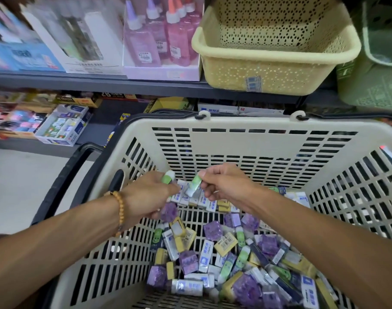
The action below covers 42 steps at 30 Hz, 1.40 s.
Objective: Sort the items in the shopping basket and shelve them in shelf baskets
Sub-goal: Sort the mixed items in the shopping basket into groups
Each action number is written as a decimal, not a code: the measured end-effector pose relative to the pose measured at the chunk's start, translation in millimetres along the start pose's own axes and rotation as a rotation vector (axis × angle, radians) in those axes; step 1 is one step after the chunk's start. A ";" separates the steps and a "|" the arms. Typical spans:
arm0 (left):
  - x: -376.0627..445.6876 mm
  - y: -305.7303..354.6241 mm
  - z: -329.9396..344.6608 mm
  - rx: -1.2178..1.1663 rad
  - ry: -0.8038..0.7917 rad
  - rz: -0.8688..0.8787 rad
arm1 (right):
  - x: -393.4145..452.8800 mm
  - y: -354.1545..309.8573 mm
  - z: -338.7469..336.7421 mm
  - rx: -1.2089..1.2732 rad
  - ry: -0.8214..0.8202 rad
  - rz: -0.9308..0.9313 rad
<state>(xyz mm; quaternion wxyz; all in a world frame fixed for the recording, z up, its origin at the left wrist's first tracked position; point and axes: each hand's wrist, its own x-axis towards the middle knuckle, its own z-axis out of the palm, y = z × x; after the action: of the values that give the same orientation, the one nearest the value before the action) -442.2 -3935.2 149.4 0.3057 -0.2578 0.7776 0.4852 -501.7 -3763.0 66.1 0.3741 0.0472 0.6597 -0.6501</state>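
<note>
A cream shopping basket [246, 139] with black handles fills the lower view. Several small erasers lie inside it: purple, yellow, white-and-blue and green ones [215, 253]. My left hand [146, 195] is inside the basket and grips a green-and-white eraser [167, 176]; a purple eraser [169, 211] sits under its fingers. My right hand [224, 186] pinches a second green-and-white eraser [194, 183] just to the right of the left hand. A yellow shelf basket [277, 70] stands on the shelf above, its inside bare as far as I see.
A green shelf basket [368, 83] stands at the far right of the shelf. Pink and purple glue bottles [159, 39] in a display box and other boxed goods fill the shelf's left part. Boxes of erasers [61, 128] sit on the lower shelf.
</note>
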 end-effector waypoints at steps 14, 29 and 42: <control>-19.3 -12.8 -11.4 -0.167 0.115 0.049 | 32.6 11.7 51.0 -0.133 0.076 0.098; -1.6 -6.6 36.2 0.328 -0.190 0.208 | -70.3 -29.0 -19.0 -0.504 0.051 -0.040; 26.8 -35.4 159.6 1.033 -0.440 0.556 | -109.0 -27.6 -79.7 -0.563 0.192 -0.127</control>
<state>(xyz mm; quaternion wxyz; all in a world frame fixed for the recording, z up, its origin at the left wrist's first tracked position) -399.8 -3806.4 54.2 0.4063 0.2409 0.8686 0.1500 -473.3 -3649.7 139.3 0.2670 -0.0384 0.8480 -0.4562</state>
